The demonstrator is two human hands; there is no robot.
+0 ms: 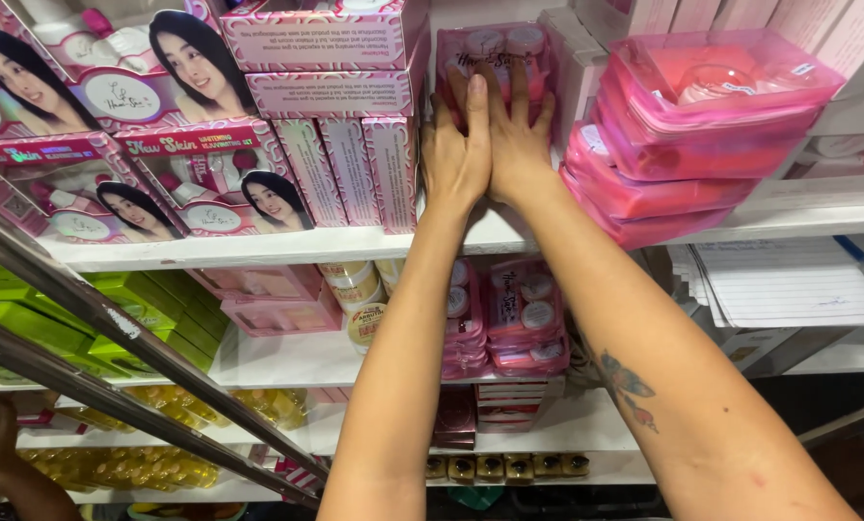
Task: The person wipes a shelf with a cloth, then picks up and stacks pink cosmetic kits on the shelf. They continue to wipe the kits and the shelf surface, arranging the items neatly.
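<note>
Pink clear-plastic pack (495, 48) stands upright, left hand (454, 154) and right hand (517, 140) pressed flat against it.

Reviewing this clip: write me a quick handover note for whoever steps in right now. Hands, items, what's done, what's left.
Left hand: flat, fingers straight, pressed against the pink pack on the top shelf.
Right hand: same, beside the left, thumbs touching.
Pack: upright at the shelf's back, between the pink boxes and the stack of pink cases.
Done: pack is on the shelf, slotted into the gap.
Left: looks nearly seated; release the hands. Whether it is fully back cannot be told.
</note>
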